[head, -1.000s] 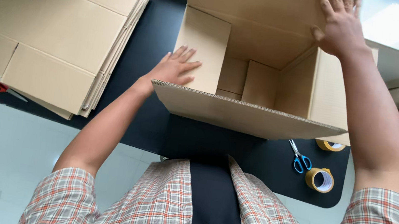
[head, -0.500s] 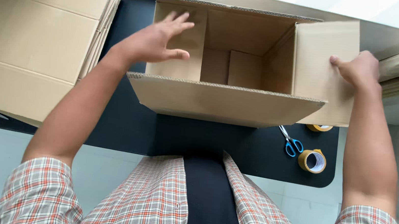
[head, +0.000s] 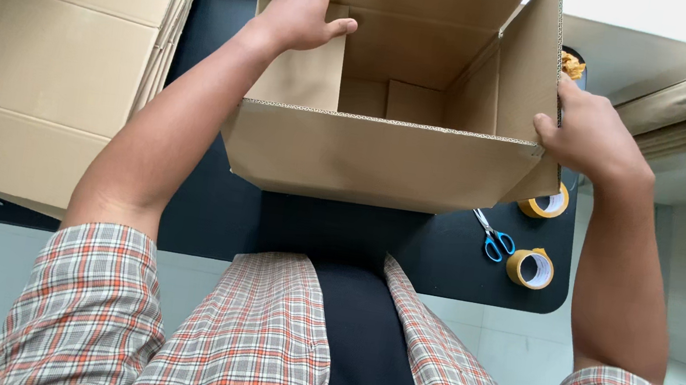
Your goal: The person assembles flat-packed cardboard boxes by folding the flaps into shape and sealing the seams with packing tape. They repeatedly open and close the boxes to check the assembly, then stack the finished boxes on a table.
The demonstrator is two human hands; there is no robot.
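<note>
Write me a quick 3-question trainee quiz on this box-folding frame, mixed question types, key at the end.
1. True or false: the left hand lies flat on an inner flap of the open cardboard box.
2. Multiple choice: what does the right hand grip? A) the blue-handled scissors B) the box's right side flap C) a tape roll
3. Fill in: the stack of flat cardboard lies on the person's ____ side.

Key: 1 true; 2 B; 3 left
</note>
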